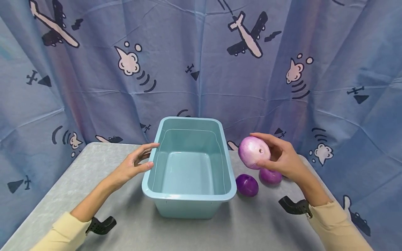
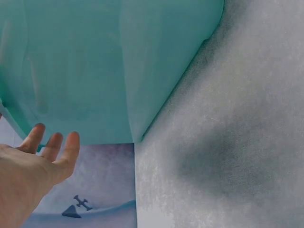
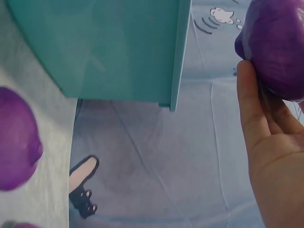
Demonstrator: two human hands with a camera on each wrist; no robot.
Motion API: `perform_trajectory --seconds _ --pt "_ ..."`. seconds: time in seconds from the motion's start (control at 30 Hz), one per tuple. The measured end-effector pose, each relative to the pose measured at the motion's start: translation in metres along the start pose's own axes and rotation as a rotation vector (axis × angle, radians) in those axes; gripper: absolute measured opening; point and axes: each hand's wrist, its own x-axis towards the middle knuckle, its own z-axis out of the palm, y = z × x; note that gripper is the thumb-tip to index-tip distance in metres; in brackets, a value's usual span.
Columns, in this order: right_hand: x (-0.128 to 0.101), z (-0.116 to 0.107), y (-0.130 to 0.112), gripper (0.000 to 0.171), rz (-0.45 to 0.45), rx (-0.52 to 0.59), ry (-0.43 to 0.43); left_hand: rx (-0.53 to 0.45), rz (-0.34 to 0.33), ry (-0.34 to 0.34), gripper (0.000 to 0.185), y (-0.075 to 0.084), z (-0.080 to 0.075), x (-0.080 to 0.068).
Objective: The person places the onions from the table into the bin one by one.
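Note:
In the head view my right hand (image 1: 284,158) grips a red onion (image 1: 251,152), pale on the side facing me, and holds it above the table right of a light blue plastic basin (image 1: 188,197). The onion looks deep purple in the right wrist view, with the thumb and fingers around it. My left hand (image 1: 130,167) is at the basin's left rim, its fingertips touching or very near the edge, fingers extended. Two more purple onions lie on the table: a dark one (image 1: 247,185) beside the basin and another (image 1: 270,177) partly under the raised hand.
The basin stands upright on a grey table (image 1: 125,216), and its inside bottom shows bare. Behind the table hangs a blue curtain (image 1: 176,69) printed with airplanes. A black wrist mount (image 1: 101,226) sits on the left forearm, another (image 1: 294,205) on the right.

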Motion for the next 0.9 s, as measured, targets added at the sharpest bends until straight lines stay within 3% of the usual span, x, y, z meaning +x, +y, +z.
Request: perform_trajectory --seconds 0.37,0.63,0.9 --pt "0.029 0.025 -0.008 0.069 -0.002 0.089 -0.03 0.007 -0.012 -0.005 0.057 -0.001 0.0 0.0" --pt "0.045 0.042 -0.004 0.07 -0.054 0.168 -0.106 0.002 -0.004 -0.006 0.058 -0.001 0.0 0.0" --pt "0.053 0.054 -0.005 0.07 -0.077 0.18 -0.159 -0.003 -0.004 -0.006 0.058 -0.002 0.001 -0.001"
